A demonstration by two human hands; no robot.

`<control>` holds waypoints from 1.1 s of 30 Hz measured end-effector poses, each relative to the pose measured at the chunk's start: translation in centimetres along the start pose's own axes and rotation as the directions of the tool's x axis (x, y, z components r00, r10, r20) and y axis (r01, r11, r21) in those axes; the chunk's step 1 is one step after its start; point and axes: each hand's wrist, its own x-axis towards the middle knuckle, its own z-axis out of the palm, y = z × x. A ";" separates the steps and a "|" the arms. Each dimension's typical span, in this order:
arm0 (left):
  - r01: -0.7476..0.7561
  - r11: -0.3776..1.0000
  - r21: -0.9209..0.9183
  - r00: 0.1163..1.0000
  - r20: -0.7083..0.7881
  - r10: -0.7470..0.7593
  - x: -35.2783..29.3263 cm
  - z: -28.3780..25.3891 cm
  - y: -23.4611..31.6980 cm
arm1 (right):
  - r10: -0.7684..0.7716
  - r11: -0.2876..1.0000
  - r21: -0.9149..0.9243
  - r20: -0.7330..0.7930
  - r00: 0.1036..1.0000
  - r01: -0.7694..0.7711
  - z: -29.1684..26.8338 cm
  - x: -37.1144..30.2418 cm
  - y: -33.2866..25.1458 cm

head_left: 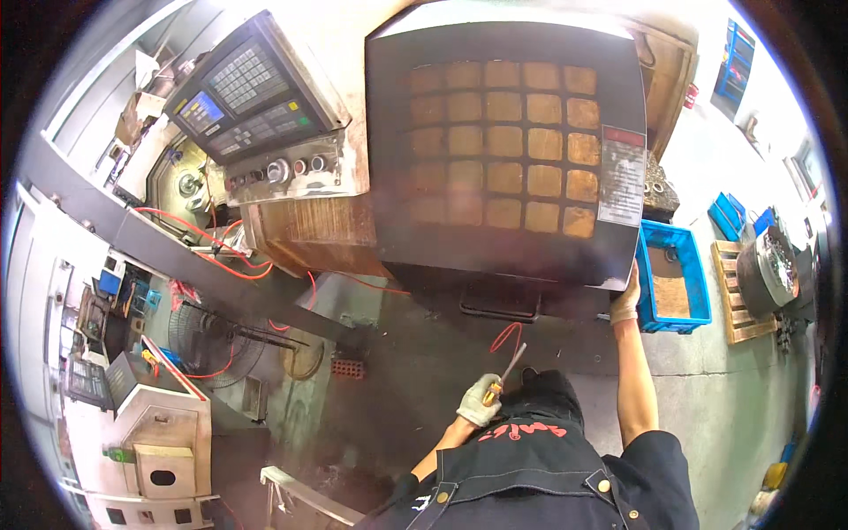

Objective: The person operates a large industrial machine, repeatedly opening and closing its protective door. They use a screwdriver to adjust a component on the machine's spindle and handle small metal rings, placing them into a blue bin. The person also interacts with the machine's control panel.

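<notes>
My left hand, in a pale work glove, is closed around the yellow handle of a screwdriver-like tool. Its long thin metal shaft points up and to the right, away from my body. My right hand, also gloved, grips the lower right edge of a large dark machine door. The door has a window divided by a grid into brownish squares, and a label at its right side. Part of my right hand's fingers is hidden at the door edge.
A control panel with screen and knobs stands left of the door. A blue crate is beside my right hand, with a wooden pallet beyond. Orange hoses, a floor fan and a perforated red block lie left.
</notes>
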 end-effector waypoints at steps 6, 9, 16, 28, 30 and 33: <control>0.141 0.925 -0.353 0.985 -0.040 -0.165 -0.2 -2.3 -3.1 | -0.006 1.000 0.003 0.000 1.000 0.006 -2.0 1.5 1.2; 0.139 0.907 -0.396 0.981 -0.072 -0.182 -0.5 -4.3 -2.1 | -0.004 0.995 -0.102 -0.019 1.000 0.002 3.3 -1.3 4.4; 0.166 0.275 -0.947 0.906 0.036 -0.421 1.8 -5.3 -2.0 | -0.209 0.896 -0.431 -0.201 0.957 0.105 7.3 -1.9 11.5; 0.050 0.957 -0.286 0.984 -0.149 -0.096 5.9 -6.6 8.2 | 0.346 0.906 -0.310 0.151 0.926 -0.288 19.0 -5.0 20.6; 0.063 0.963 -0.263 0.987 -0.124 -0.098 8.5 -7.3 9.3 | 0.424 0.885 -0.315 0.242 0.873 -0.343 16.7 -3.1 23.1; 0.064 0.997 -0.036 0.995 -0.076 -0.067 13.7 -8.0 10.0 | 0.372 0.842 -0.469 0.148 0.916 -0.266 13.5 -0.5 24.4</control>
